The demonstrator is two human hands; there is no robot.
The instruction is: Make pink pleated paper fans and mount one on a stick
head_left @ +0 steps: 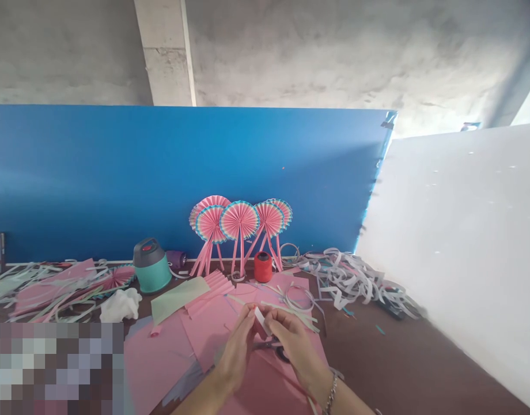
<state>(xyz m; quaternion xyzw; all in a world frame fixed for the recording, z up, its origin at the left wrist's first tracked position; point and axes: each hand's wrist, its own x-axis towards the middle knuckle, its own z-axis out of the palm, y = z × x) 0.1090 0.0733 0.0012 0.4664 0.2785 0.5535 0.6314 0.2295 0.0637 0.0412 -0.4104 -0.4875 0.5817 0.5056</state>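
Observation:
My left hand (239, 346) and my right hand (293, 340) meet over pink paper sheets (161, 363). Between their fingertips they pinch a short white strip (260, 317); whether it is paper or tape I cannot make out. A pair of scissors with dark handles (281, 351) lies just under the hands, partly hidden by my right hand. Beyond them stands a red thread spool (263, 268). Several pleated pink round paper fans (239, 220) with blue and cream rims lean on the blue board behind it.
A teal and grey flask (151, 268) stands left of the fans, with crumpled white tissue (120, 305) in front. Curled white paper strips (351, 279) heap at the right, near a white panel (464, 248). A blue board (118, 178) closes off the back. A pixelated patch hides the lower left.

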